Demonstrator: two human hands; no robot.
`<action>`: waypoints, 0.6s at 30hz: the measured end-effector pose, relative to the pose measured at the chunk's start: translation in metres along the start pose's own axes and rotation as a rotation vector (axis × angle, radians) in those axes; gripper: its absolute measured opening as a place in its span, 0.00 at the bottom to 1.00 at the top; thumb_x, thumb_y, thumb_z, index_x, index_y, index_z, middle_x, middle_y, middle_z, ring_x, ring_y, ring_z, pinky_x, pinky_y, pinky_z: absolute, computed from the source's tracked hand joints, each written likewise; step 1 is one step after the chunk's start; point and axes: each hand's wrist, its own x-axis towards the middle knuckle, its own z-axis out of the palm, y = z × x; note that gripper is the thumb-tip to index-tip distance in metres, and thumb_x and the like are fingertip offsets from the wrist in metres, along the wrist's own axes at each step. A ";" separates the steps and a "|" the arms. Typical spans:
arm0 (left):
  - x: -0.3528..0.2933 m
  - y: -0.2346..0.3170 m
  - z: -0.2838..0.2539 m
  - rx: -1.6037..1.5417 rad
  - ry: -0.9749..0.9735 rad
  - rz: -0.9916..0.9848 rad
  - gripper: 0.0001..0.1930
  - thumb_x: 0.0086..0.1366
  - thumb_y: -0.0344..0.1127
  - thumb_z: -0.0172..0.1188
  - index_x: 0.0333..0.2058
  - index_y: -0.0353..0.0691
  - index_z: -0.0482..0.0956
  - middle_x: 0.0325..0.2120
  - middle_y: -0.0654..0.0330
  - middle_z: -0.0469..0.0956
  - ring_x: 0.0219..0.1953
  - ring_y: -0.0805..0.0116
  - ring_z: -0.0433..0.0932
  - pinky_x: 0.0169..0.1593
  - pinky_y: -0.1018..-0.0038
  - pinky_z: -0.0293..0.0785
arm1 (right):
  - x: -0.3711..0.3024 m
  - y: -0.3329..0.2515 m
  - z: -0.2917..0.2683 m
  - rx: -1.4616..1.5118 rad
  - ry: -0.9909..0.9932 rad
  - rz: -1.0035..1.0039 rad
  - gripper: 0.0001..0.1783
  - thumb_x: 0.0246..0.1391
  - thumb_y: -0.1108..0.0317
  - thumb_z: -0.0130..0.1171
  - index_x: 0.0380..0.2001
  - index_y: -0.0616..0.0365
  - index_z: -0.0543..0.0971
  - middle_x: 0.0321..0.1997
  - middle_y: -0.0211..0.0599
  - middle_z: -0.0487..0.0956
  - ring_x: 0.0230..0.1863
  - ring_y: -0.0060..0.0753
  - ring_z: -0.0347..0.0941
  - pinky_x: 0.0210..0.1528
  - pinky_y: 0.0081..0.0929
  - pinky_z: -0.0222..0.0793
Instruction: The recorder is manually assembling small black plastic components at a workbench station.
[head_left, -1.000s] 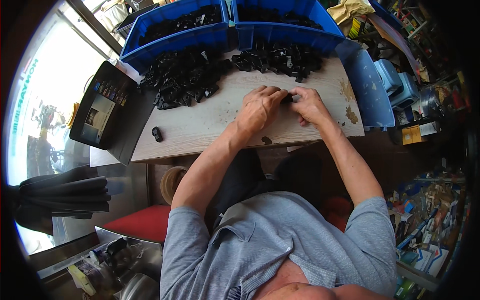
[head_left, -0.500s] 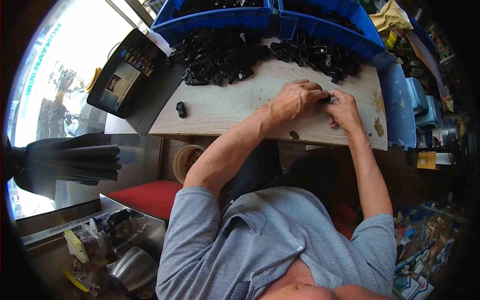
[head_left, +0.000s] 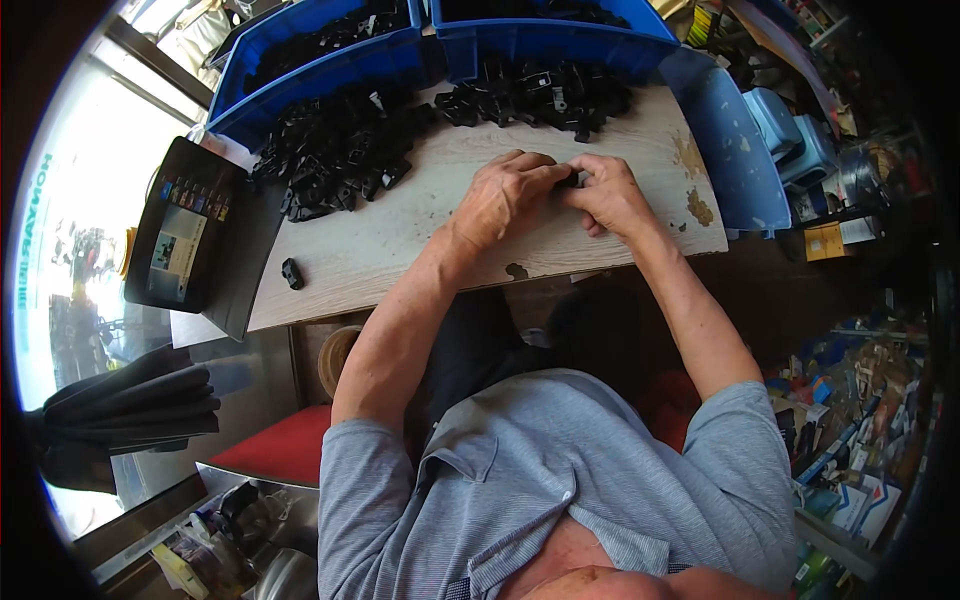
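Both my hands meet above the right half of a pale wood-grain table [head_left: 400,245]. My left hand [head_left: 508,192] is closed, its fingertips on a small black plastic part [head_left: 570,179]. Pinched round the same part from the other side is my right hand [head_left: 607,193]. Most of the part is hidden by my fingers, so its shape cannot be made out. Beyond my hands lie two heaps of black plastic parts, a larger left heap [head_left: 335,150] and a smaller right heap [head_left: 545,95]. One single black plastic piece [head_left: 292,273] rests apart near the table's left front.
Behind the heaps stand a left blue bin [head_left: 320,72] and a right blue bin [head_left: 555,40], both holding black parts. A tablet [head_left: 180,230] in a dark folding case leans at the left end. Another blue bin [head_left: 735,150] adjoins the table's right edge.
The whole view has shifted and turned, so the table and bins appear further left. My two hands stay together on the small black part.
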 end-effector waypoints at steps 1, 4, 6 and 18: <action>0.002 0.001 0.002 -0.009 -0.002 0.007 0.21 0.54 0.20 0.62 0.48 0.42 0.84 0.41 0.56 0.84 0.42 0.54 0.82 0.46 0.63 0.81 | 0.001 0.002 -0.002 0.009 0.000 0.000 0.17 0.48 0.70 0.67 0.44 0.60 0.82 0.18 0.30 0.75 0.14 0.20 0.70 0.14 0.22 0.68; 0.008 0.002 0.007 -0.012 -0.001 0.000 0.20 0.56 0.21 0.62 0.48 0.42 0.84 0.41 0.56 0.84 0.42 0.54 0.82 0.45 0.63 0.81 | 0.005 0.007 -0.009 -0.013 0.015 -0.019 0.18 0.47 0.70 0.66 0.45 0.60 0.82 0.18 0.31 0.76 0.14 0.21 0.71 0.13 0.23 0.68; 0.011 0.003 0.010 -0.009 0.022 0.000 0.18 0.58 0.21 0.62 0.47 0.42 0.84 0.41 0.56 0.84 0.42 0.54 0.82 0.45 0.64 0.81 | 0.006 0.008 -0.014 -0.009 0.010 -0.016 0.19 0.47 0.71 0.66 0.45 0.61 0.82 0.17 0.31 0.76 0.14 0.21 0.71 0.14 0.23 0.69; 0.011 0.002 0.017 0.084 -0.048 -0.049 0.18 0.59 0.23 0.62 0.49 0.43 0.85 0.43 0.56 0.83 0.44 0.55 0.81 0.48 0.64 0.79 | 0.014 0.016 -0.016 -0.017 0.002 -0.024 0.17 0.48 0.72 0.65 0.44 0.59 0.81 0.16 0.27 0.73 0.13 0.19 0.67 0.12 0.21 0.64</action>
